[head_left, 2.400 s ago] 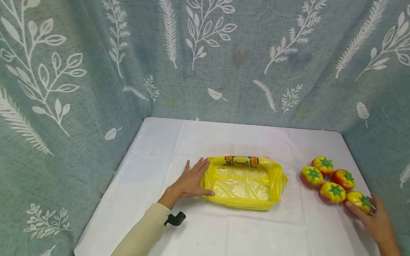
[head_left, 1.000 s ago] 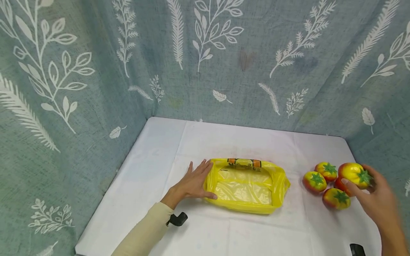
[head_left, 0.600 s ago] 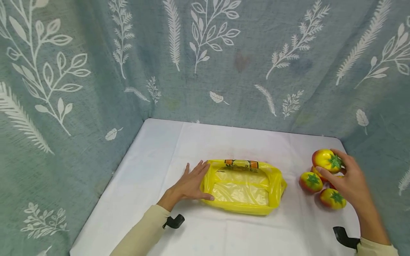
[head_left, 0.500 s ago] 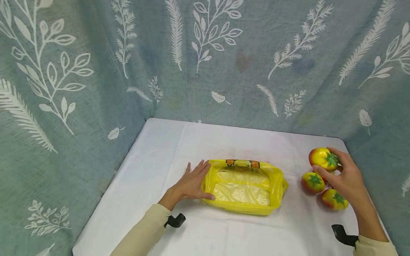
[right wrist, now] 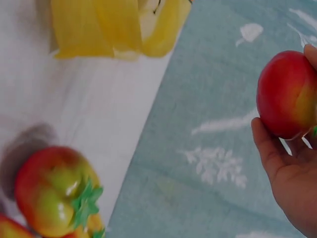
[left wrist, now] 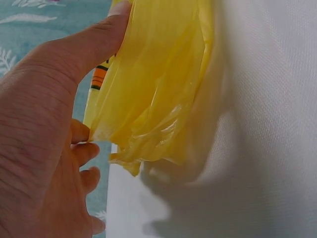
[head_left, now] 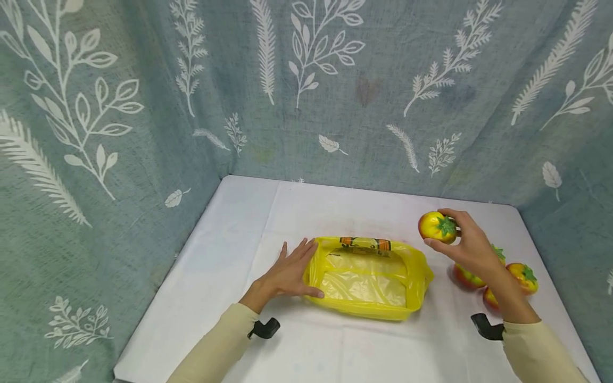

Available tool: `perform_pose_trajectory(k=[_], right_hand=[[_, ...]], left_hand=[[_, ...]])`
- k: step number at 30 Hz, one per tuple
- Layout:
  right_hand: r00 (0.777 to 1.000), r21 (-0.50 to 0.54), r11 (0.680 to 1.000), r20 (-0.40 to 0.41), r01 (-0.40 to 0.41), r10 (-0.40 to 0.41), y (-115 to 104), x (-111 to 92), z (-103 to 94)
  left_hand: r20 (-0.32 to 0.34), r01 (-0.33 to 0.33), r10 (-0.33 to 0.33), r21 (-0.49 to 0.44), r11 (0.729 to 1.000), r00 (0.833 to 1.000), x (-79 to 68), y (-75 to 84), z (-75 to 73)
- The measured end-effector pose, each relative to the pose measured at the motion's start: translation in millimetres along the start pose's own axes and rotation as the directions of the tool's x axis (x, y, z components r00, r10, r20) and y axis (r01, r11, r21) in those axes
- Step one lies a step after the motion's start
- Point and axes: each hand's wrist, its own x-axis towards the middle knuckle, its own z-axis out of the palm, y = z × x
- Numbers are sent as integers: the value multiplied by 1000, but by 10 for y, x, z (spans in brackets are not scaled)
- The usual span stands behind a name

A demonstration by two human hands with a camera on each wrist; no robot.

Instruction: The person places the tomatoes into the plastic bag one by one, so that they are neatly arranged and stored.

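Note:
A yellow plastic bag (head_left: 359, 309) lies on the white table with its mouth held wide toward me. My left hand (head_left: 286, 272) is spread along the bag's left end; in the left wrist view its thumb (left wrist: 91, 49) rests against the yellow plastic (left wrist: 158, 74). Just beyond the bag's right end, my right hand (head_left: 471, 249) holds a glossy red-and-yellow tomato (head_left: 432, 227) with a green leafy top, raised above the table. The right wrist view shows the tomato's red side (right wrist: 285, 94) between thumb and fingers.
Several more tomatoes (head_left: 524, 277) sit in a cluster on the right of the white table (head_left: 383, 351), partly hidden behind my right forearm. Blue-green leaf-patterned curtains (head_left: 335, 133) stand at the back and both sides.
My right hand has gripped the nearest right-hand tomato, lifted it over the others and carried it left toward the bag. My left hand has stayed at the bag's left end.

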Motion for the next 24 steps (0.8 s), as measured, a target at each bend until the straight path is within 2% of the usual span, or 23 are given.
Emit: perform_pose_trajectory(k=[5,14,24], right_hand=[[998,-5,999,53,43,-43,-100,148,137],[987,16,998,148,58,-59,-248,319,271],[978,-11,993,178,117,-113,-371,404,436]], left_hand=[[4,5,-5,-7,1000,1000,-15,6,7],[-7,-4,4,3,1000,1000,-17,15,-11],[-7,8,-8,19,1000,1000,-26,9,-21]])
